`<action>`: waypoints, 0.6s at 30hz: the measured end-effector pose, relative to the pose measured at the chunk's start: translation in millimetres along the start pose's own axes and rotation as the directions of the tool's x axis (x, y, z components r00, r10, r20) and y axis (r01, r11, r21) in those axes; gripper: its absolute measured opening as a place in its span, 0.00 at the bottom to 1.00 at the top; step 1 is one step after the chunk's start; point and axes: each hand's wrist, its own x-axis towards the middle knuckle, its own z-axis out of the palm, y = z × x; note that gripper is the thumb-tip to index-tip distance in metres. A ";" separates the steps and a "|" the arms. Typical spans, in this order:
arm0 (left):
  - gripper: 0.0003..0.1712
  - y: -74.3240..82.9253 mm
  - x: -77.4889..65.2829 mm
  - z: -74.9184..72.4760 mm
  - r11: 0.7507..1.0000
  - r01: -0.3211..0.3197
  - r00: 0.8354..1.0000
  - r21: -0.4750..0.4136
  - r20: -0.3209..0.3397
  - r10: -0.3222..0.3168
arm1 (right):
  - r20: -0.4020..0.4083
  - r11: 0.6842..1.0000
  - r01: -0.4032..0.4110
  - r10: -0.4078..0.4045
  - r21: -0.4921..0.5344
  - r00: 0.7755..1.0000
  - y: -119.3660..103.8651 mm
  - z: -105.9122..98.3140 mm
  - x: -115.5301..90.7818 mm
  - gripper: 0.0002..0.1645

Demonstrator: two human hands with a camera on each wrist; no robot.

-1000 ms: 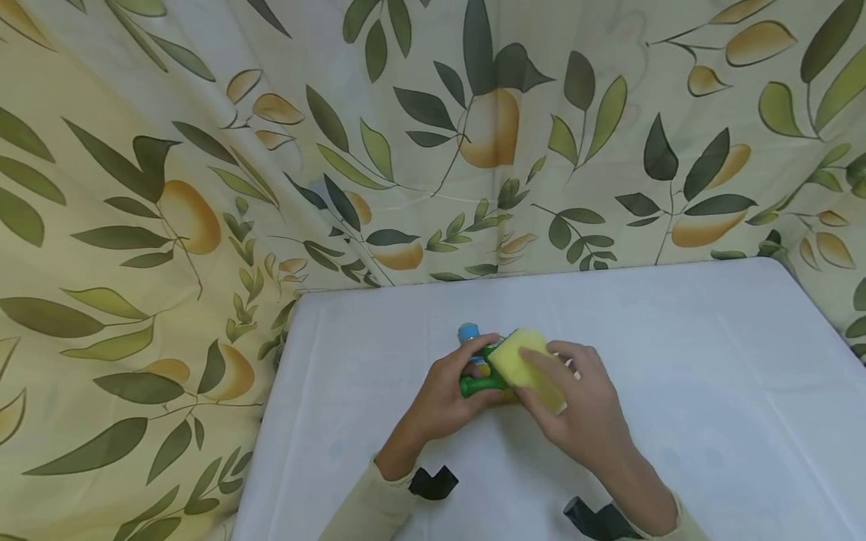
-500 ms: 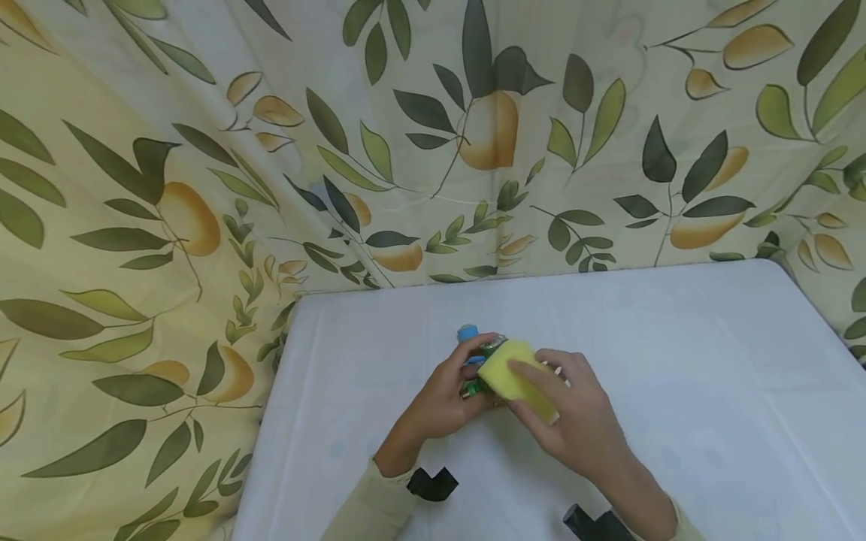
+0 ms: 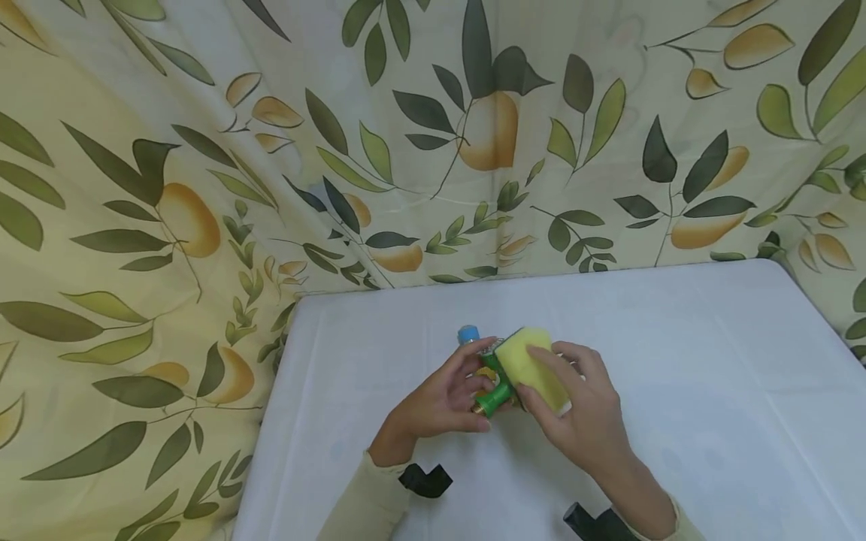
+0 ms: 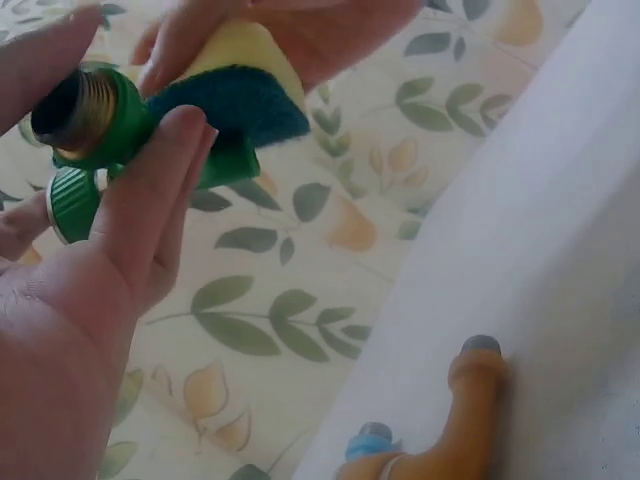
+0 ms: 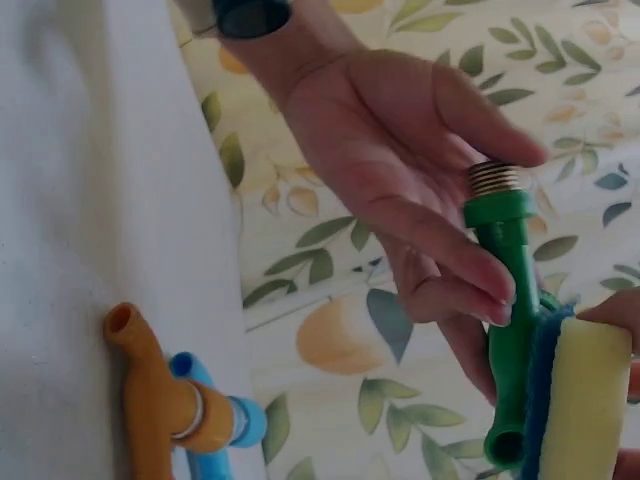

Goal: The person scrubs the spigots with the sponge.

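Observation:
A green plastic tap point(image 3: 496, 398) with a brass threaded end is held up over the table by my left hand point(image 3: 440, 398). In the right wrist view, the left fingers curl against the tap's point(image 5: 510, 300) side, and the thumb lies by its thread. My right hand point(image 3: 591, 413) grips a yellow sponge point(image 3: 531, 364), thumb on one face. The sponge's dark blue-green scouring side point(image 4: 245, 100) presses on the tap's body in the left wrist view. Part of the tap is hidden behind sponge and fingers.
An orange tap point(image 5: 150, 400) and a blue tap point(image 5: 210, 465) lie on the white-covered table point(image 3: 676, 361), beyond the hands. A leaf-and-fruit patterned curtain point(image 3: 433, 150) hangs along the back and left. Black straps point(image 3: 426, 481) sit on both wrists.
The green tap has turned, its threaded end now toward me. My left thumb has moved down off it. The sponge went down and left, then back up and right along the tap.

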 end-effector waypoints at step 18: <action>0.65 -7.4 4.6 -2.8 0.967 -0.244 0.953 0.077 -0.167 0.254 | 0.047 0.990 0.096 -0.101 0.105 0.994 -0.3 -1.2 2.4 0.27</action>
